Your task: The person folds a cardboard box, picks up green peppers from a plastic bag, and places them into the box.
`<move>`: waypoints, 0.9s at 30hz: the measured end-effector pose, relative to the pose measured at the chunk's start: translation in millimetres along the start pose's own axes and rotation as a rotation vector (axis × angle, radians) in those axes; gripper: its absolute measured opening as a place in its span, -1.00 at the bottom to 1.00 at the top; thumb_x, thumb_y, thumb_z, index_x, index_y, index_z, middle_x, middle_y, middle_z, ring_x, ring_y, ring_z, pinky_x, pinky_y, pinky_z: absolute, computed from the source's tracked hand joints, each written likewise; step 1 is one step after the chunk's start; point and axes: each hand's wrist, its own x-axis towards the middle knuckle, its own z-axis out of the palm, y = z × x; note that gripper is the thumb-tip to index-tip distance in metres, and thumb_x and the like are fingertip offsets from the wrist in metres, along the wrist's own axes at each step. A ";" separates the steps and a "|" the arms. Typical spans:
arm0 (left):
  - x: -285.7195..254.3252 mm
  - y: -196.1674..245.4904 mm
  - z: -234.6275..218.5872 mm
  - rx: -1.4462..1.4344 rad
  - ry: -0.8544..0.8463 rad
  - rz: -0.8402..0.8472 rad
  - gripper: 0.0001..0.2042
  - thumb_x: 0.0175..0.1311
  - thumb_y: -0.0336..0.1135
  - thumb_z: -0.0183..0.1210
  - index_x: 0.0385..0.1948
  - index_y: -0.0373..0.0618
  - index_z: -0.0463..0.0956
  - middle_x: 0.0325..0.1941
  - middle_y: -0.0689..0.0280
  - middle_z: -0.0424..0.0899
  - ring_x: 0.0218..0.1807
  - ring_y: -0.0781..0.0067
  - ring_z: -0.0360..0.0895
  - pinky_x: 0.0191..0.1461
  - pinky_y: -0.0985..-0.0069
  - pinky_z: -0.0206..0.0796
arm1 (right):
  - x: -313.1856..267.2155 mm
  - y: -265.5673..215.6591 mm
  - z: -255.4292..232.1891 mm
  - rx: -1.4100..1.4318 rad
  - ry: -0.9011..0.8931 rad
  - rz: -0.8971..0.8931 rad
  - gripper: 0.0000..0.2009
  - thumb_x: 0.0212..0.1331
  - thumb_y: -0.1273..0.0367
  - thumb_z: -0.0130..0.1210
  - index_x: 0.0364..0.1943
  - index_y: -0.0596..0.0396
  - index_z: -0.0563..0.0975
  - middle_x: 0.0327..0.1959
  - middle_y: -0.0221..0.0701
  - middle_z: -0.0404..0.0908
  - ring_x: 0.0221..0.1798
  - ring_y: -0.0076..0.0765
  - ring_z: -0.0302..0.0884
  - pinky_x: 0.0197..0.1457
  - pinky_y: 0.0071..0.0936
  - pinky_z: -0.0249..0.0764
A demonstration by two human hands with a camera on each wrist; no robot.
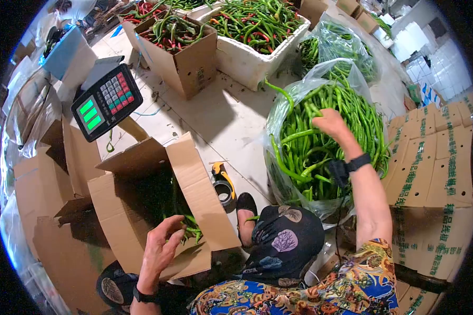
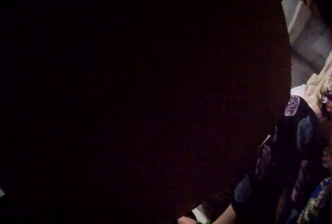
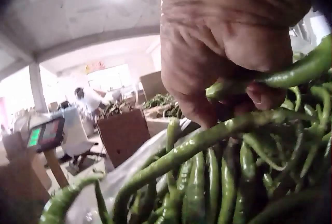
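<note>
In the head view the right hand (image 1: 332,125) is over long green peppers (image 1: 355,113) heaped in a clear plastic bag (image 1: 276,123). The right wrist view shows this hand (image 3: 228,53) with fingers curled round a green pepper (image 3: 301,73), above others. The left hand (image 1: 160,249) hangs at the near side of an open cardboard box (image 1: 197,184), its fingers loosely bent and beside a few green peppers (image 1: 193,231) inside; no pepper shows in its grasp. Most of the box's inside is dark. The left wrist view is mostly black.
A scale display (image 1: 108,102) stands behind the box. Tape in an orange-handled dispenser (image 1: 223,184) lies on the floor, near a shoe (image 1: 245,205). Beyond are a carton (image 1: 194,65) and a white foam crate (image 1: 247,63) of peppers. Flattened cartons (image 1: 431,157) are stacked at right.
</note>
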 end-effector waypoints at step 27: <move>-61.9 101.4 79.5 -0.071 -0.161 0.626 -0.04 -0.16 -0.27 0.46 0.33 -0.25 0.02 0.09 -0.02 0.39 0.15 0.03 0.38 0.23 0.20 0.19 | -319.8 -149.8 -44.3 1.371 -0.664 -0.461 -0.84 0.16 0.28 0.09 -0.33 0.07 0.51 -0.51 -0.59 0.45 -0.54 -0.74 0.21 -0.48 -0.71 0.12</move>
